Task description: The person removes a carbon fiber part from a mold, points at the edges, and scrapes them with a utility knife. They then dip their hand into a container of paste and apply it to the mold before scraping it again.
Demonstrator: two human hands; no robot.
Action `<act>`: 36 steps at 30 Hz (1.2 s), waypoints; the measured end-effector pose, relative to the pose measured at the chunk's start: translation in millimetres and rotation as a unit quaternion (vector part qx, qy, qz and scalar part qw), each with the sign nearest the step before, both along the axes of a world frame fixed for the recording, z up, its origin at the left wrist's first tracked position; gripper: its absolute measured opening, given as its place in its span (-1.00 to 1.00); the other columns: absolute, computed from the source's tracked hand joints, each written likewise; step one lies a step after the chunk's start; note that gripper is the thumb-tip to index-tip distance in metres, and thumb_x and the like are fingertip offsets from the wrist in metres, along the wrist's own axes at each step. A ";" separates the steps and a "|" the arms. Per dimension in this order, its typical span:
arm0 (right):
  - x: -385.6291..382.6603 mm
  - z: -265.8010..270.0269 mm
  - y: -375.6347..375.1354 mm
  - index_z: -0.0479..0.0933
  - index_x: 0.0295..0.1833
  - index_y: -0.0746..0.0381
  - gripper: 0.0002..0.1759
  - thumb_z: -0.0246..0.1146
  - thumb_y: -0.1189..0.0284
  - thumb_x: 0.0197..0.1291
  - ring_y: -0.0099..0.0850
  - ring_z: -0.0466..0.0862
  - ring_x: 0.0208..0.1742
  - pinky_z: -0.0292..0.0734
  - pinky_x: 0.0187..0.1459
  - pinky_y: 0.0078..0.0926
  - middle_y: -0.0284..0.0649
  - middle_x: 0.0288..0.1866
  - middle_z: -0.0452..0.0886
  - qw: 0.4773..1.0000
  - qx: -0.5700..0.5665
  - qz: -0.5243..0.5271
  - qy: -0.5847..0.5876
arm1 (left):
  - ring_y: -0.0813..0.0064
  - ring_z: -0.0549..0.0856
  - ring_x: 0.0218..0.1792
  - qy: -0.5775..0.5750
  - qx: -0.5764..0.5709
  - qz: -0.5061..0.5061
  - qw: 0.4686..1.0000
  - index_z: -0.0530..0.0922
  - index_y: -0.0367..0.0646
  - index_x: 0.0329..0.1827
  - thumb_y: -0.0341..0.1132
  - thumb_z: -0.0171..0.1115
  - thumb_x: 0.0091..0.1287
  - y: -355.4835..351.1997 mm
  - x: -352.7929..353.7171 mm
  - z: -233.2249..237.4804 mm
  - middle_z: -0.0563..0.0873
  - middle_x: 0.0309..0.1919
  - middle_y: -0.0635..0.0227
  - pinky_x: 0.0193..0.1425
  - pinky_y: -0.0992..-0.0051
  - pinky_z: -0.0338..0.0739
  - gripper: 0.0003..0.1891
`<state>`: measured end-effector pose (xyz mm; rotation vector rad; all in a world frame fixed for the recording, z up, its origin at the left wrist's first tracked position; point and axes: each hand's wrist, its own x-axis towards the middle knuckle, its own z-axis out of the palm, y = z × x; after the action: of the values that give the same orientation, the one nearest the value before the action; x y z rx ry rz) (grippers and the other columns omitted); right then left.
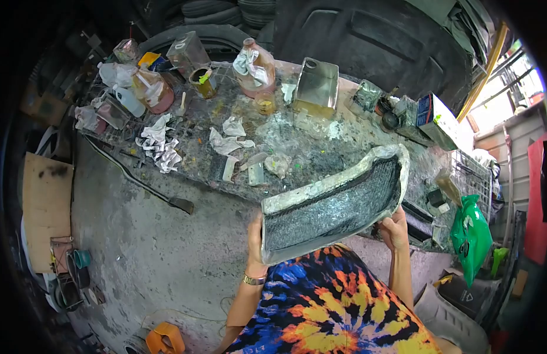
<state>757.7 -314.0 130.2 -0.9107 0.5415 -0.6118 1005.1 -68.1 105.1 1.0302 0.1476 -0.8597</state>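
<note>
A long curved mould-like part [332,215] with a pale rim and a dark, glossy woven lining is held up in front of the body, over the near edge of the workbench. My left hand [255,239] grips its left end, fingers mostly hidden behind it. At its lower right edge, my right hand [394,229] is closed on the rim, with the fingers partly underneath. The part's inner side faces the camera, and its right end curves upward. Crumpled white cloths [229,141] and a scraper-like piece [255,171] lie on the bench beyond it.
The stained workbench [196,171] carries a large jug [255,68], a metal can [316,87], a white bottle [129,101] and a box [441,121]. A green bag [471,236] hangs at the right. An orange object [165,338] sits on the floor, lower left.
</note>
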 end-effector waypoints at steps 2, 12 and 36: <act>0.6 3.0 0.0 0.36 0.36 0.29 -0.27 0.48 0.51 0.07 -0.34 0.60 0.23 0.44 0.31 -0.30 -0.21 0.26 0.59 1.000 0.004 -0.017 0.007 | 0.53 0.68 -0.08 -0.010 0.007 0.001 1.000 0.58 -0.23 0.13 -0.05 0.01 0.53 9.9 -5.9 -12.5 0.71 -0.05 0.32 0.04 0.50 0.58 -0.58; 3.1 -5.2 5.5 0.36 0.36 0.26 -0.30 0.46 0.46 0.11 -0.36 0.63 0.18 0.49 0.25 -0.31 -0.22 0.23 0.61 1.000 0.019 -0.018 0.001 | 0.49 0.49 -0.23 -0.597 0.251 0.031 0.762 0.59 -0.34 -0.06 -0.24 0.01 0.57 8.2 -15.4 4.7 0.57 -0.29 0.40 -0.10 0.45 0.41 -0.70; 35.2 11.9 -0.7 0.20 0.47 0.36 -0.05 0.28 -0.11 0.21 -0.30 0.58 0.24 0.46 0.26 -0.25 -0.11 0.32 0.52 1.000 0.012 0.009 -0.015 | 0.33 0.66 0.12 0.027 -0.127 -0.002 0.992 0.49 -0.26 0.32 0.10 -0.09 0.55 3.8 18.5 18.3 0.65 0.19 0.17 0.27 0.34 0.51 -0.40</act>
<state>792.8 -314.6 142.1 -0.8815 0.5124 -0.5996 1023.6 -64.3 123.4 0.7698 0.0802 -0.8861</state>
